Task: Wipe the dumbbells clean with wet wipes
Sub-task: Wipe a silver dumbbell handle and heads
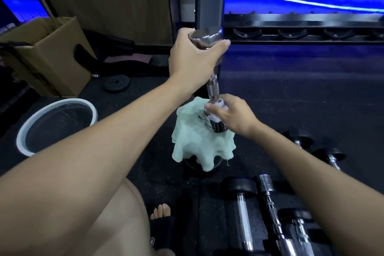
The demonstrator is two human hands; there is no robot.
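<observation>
Gripping the upright dumbbell (212,81) at frame centre: my left hand (193,58) clasps its top end, my right hand (230,114) pinches a white wipe (216,108) round the handle. Dark rubber floor (291,93); cardboard box (47,56) upper left, rack (301,33) upper right.

Both bare forearms reach forward. The left hand (193,62) is raised higher, back of the hand up, fingers and thumb curled in a firm grasp. The right hand (230,115) sits lower and nearer, fingers bent in a pinching grip, thumb pointing left.
</observation>
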